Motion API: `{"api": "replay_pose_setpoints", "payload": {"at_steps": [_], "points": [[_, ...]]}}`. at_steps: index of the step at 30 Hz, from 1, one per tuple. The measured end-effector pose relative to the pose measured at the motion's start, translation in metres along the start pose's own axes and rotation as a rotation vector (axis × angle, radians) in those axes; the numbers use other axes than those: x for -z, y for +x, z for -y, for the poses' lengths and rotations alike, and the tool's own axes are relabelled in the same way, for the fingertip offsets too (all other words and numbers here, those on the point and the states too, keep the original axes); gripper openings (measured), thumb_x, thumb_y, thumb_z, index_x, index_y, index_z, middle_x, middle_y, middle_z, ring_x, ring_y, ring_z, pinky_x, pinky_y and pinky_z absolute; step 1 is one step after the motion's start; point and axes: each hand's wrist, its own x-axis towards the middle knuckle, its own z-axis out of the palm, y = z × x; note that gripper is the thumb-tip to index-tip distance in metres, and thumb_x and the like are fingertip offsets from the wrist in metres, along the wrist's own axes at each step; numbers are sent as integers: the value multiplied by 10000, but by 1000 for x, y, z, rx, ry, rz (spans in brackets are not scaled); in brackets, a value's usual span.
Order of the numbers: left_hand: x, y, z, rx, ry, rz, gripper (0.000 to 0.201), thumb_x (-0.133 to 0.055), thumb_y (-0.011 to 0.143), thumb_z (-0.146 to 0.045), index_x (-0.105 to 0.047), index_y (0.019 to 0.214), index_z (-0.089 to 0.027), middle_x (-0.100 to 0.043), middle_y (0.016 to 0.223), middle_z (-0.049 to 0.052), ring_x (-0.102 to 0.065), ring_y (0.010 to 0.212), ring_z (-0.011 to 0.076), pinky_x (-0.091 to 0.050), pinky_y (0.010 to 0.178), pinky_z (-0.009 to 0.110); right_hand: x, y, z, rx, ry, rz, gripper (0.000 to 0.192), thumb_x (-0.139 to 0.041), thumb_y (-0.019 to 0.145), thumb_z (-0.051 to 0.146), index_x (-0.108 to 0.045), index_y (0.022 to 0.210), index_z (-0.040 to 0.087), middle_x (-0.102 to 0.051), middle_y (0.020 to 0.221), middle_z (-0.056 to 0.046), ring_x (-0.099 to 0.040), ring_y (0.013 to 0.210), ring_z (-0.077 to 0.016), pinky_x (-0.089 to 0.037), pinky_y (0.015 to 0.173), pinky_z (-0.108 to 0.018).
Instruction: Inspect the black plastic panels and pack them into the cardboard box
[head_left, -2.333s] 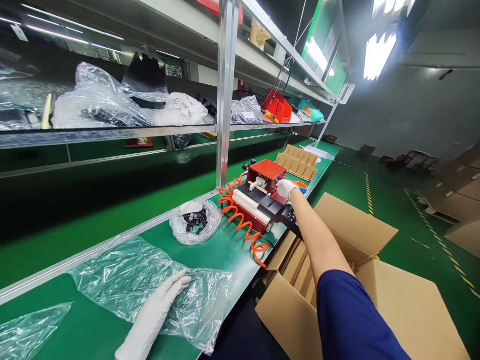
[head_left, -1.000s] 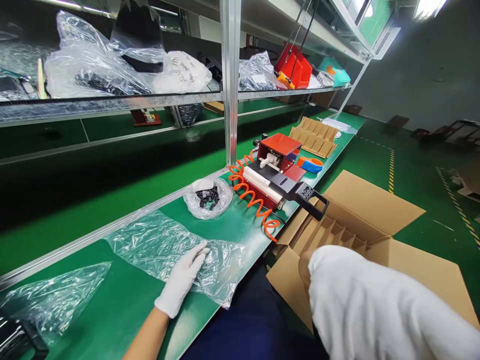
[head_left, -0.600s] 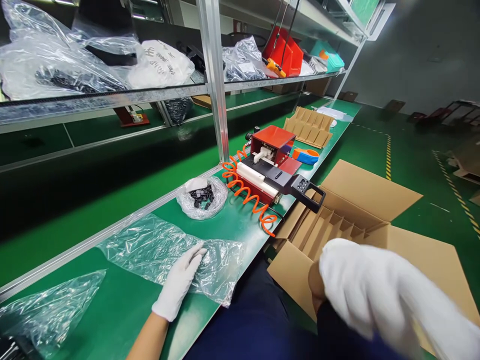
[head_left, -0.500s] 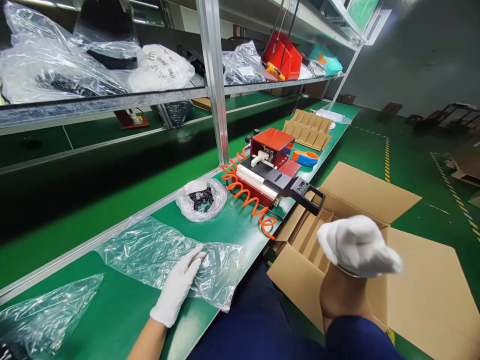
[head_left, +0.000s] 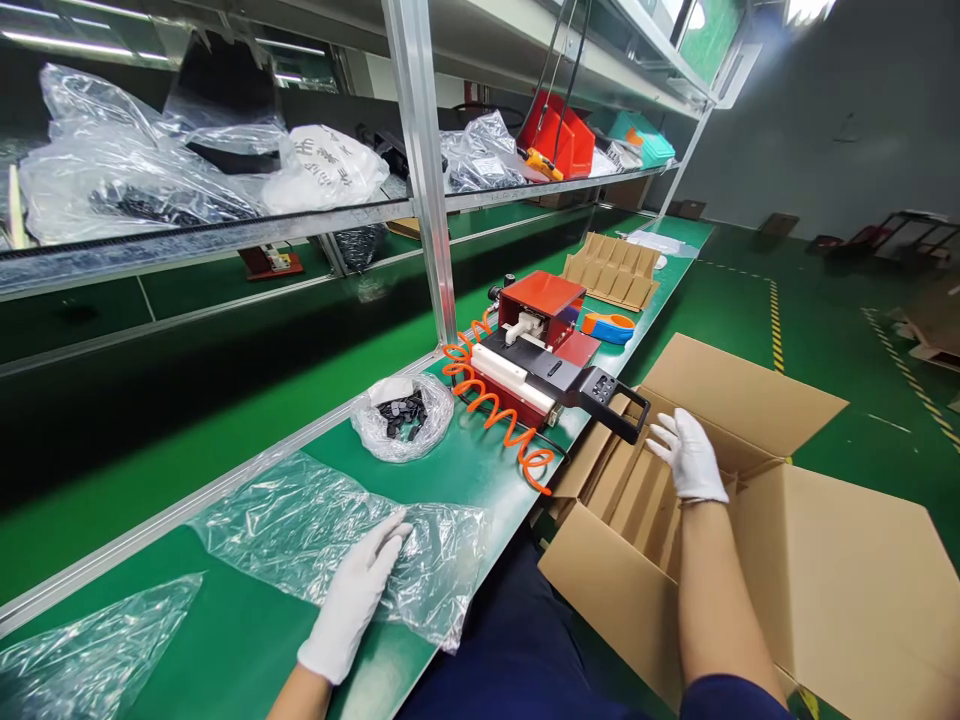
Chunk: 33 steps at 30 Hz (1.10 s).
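Cardboard carton (head_left: 847,590) with divider slots, beside the green tabletop (head_left: 225,640): our right hand (head_left: 690,457), back from the red machine (head_left: 536,340), now hovers released over the slots, while our left hand (head_left: 352,595) stays flat, grasping nothing, on the clear plastic bag (head_left: 300,520).

Clear plastic bag (head_left: 300,520) flat on belt; open divided carton (head_left: 817,570) alongside.

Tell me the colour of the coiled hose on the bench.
Orange; the coiled hose shows best in the head view.
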Motion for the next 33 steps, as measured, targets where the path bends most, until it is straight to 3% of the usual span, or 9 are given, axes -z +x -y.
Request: {"api": "replay_pose_setpoints", "payload": {"at_steps": [3, 7, 10, 15, 19, 23, 28, 30, 33], "points": [[0, -1, 0, -13, 8, 3, 586, -514, 853, -573, -560, 1287, -182, -591, 1358, 91, -513, 1290, 263, -320, 1172, 443, -29, 0, -8, -90, 17, 99, 569, -796, 632, 510, -546, 1102, 310, -657, 1047, -17, -649, 831, -172, -556, 608, -313], [0, -2, 2, -24, 9, 13, 604, -505, 864, -566, -527, 1322, -172, -615, 1326, 97, -528, 1275, 256, -332, 1165, 436, -43, 0, -10, -47, 79, 104, 423, -821, 481, 266, -581, 825, 206, -576, 686, 54, -533, 583, -109, -499, 495, -235], [0, -2, 2, -28, 18, 3, 587, -508, 861, -562, -544, 1307, -182, -624, 1316, 91, -538, 1267, 264, -339, 1160, 445, -18, -4, -4, 18, 144, -7, 314, -745, 428, 176, -536, 662, 185, -472, 542, 89, -401, 472, -59, -391, 391, -158], [-1, 0, 0, -30, 29, -15, 558, -531, 834, -570, -615, 1226, -181, -578, 1376, 94, -479, 1323, 282, -323, 1167, 458, 37, -13, 14, 39, 176, -98, 333, -714, 382, 129, -495, 627, 182, -429, 493, 102, -333, 427, -26, -292, 334, -106], [-4, 0, -3, -10, -4, -32, 520, -551, 821, -571, -654, 1163, -193, -583, 1371, 88, -472, 1327, 296, -336, 1158, 464, 52, -24, 29, 108, 217, -45, 416, -734, 404, 123, -578, 787, 174, -381, 500, 121, -275, 412, -14, -244, 332, -91], [0, -5, -16, -60, -96, -74, 571, -566, 836, -554, -582, 1270, -184, -639, 1291, 106, -568, 1229, 290, -381, 1130, 465, 49, -43, 53, 275, 217, 84, 622, -749, 485, 98, -630, 1083, 219, -376, 567, 111, -250, 407, -20, -242, 339, -119], [30, -21, -68, -302, -56, -219, 661, -557, 860, -545, -451, 1414, -200, -470, 1472, 118, -467, 1328, 291, -357, 1136, 458, 17, -72, 95, 392, 27, 357, 733, -785, 535, 163, -632, 1245, 268, -358, 525, 93, -238, 367, -53, -247, 289, -204], [41, -26, -92, -361, 118, -61, 692, -647, 780, -550, -522, 1367, -205, -508, 1440, 114, -440, 1341, 327, -324, 1144, 479, -13, -82, 109, 393, -51, 544, 754, -815, 525, 229, -633, 1254, 289, -329, 474, 100, -251, 333, -62, -244, 269, -217], [44, -28, -110, -348, 177, 400, 572, -775, 636, -466, -682, 1157, -249, -688, 1181, 63, -597, 1141, 343, -479, 996, 434, -73, -91, 119, 365, -136, 846, 768, -861, 507, 301, -645, 1245, 310, -422, 464, 70, -320, 304, -62, -243, 278, -219]]}}
